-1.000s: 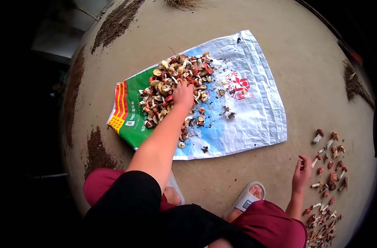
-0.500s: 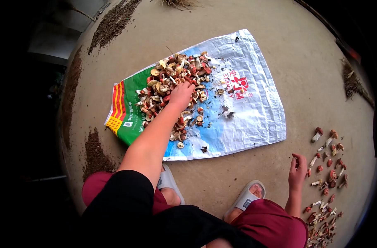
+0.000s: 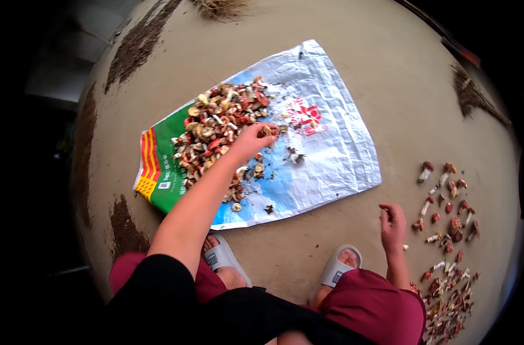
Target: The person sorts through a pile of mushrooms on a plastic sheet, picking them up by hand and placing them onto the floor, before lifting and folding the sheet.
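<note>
Pinching a mushroom (image 3: 268, 131) in left hand (image 3: 258, 139), near sack (image 3: 345, 161) with illegible red lettering (image 3: 308, 118); right hand (image 3: 393, 224) curled, cannot tell if gripping.

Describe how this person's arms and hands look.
The left hand and right hand are ungloved. A plain black sleeve ends near the left elbow, leaving the forearm bare. The right forearm is bare too; the rest of that arm is hidden behind the maroon trousers. No watch shows on either wrist.

Likely home yard: bare floor (image 3: 388, 103), broom (image 3: 468, 92), slippers (image 3: 223, 255).
</note>
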Action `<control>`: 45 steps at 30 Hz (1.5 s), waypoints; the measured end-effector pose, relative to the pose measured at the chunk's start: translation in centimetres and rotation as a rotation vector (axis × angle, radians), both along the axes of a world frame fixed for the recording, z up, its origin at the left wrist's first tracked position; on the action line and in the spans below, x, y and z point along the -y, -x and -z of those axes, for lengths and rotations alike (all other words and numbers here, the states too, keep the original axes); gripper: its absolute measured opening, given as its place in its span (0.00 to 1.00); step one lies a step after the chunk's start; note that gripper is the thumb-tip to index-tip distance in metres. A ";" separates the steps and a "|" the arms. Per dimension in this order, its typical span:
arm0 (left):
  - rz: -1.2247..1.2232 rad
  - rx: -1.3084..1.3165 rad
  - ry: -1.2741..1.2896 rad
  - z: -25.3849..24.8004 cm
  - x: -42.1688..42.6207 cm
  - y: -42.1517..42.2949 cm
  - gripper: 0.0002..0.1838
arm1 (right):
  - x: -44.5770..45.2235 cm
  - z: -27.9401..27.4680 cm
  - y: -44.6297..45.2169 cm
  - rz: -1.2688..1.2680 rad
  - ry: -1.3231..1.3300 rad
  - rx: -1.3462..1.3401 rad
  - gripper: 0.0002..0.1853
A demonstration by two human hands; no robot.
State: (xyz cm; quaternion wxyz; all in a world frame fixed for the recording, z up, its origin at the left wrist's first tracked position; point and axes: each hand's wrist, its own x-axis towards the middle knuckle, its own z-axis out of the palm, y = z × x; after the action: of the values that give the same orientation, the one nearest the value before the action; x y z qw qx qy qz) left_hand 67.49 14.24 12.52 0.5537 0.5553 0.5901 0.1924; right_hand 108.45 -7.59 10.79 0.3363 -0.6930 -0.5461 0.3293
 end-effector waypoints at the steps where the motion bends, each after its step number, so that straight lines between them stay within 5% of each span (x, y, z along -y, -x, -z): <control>1: -0.017 0.104 0.095 -0.7 1.1 -2.1 0.17 | -0.5 -0.2 0.8 -0.035 -0.008 -0.033 0.09; 5: 0.010 0.497 0.329 -1.1 6.4 -11.8 0.19 | -3.2 0.5 4.6 -0.092 0.161 -0.566 0.10; 8: 0.056 0.560 0.398 0.5 9.7 -18.7 0.19 | -4.3 0.2 5.1 -0.013 0.153 -0.487 0.12; 12: 0.058 0.509 0.489 2.2 11.4 -24.2 0.20 | -1.9 3.0 1.6 0.215 0.284 -0.739 0.11; 15: 0.259 0.455 0.504 5.1 12.9 -26.8 0.31 | 1.3 6.0 -2.9 0.502 0.149 -0.638 0.09; 17: 0.411 0.425 0.463 3.7 14.3 -28.6 0.44 | 3.3 7.1 -6.9 0.642 0.093 -0.368 0.11; 19: 0.508 0.245 0.299 3.5 14.9 -28.6 0.45 | 4.2 8.5 -10.9 0.711 0.145 -0.122 0.11; 23: 0.551 0.050 0.079 4.2 14.8 -25.4 0.36 | 6.1 9.8 -15.1 0.743 0.176 0.316 0.11; 27: 0.409 0.011 -0.150 3.9 13.8 -17.3 0.22 | 7.4 7.2 -14.8 0.635 0.375 0.373 0.17; 33: -0.243 -0.364 -0.504 3.0 12.0 -3.3 0.08 | 8.5 5.8 -16.0 0.521 0.326 0.623 0.15; 37: -0.508 -0.789 -0.443 2.0 9.9 4.9 0.15 | 7.3 5.1 -14.5 0.451 0.124 0.540 0.14; 40: -0.327 -1.159 -0.439 1.1 7.9 7.6 0.24 | 4.5 4.0 -10.9 0.389 0.103 0.381 0.14; 42: -0.251 -1.181 -0.381 1.2 7.0 7.6 0.26 | 3.7 4.5 -9.2 0.271 -0.076 0.320 0.12; 45: -0.135 -1.281 -0.377 1.8 6.2 7.2 0.29 | 3.2 2.8 -6.6 0.245 0.038 0.306 0.11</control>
State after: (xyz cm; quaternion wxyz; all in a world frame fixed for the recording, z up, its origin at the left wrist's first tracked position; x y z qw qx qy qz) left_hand 60.27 8.09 10.73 -0.0257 0.6088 0.7919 -0.0409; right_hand 115.07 -10.76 8.02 0.2736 -0.8025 -0.4961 0.1871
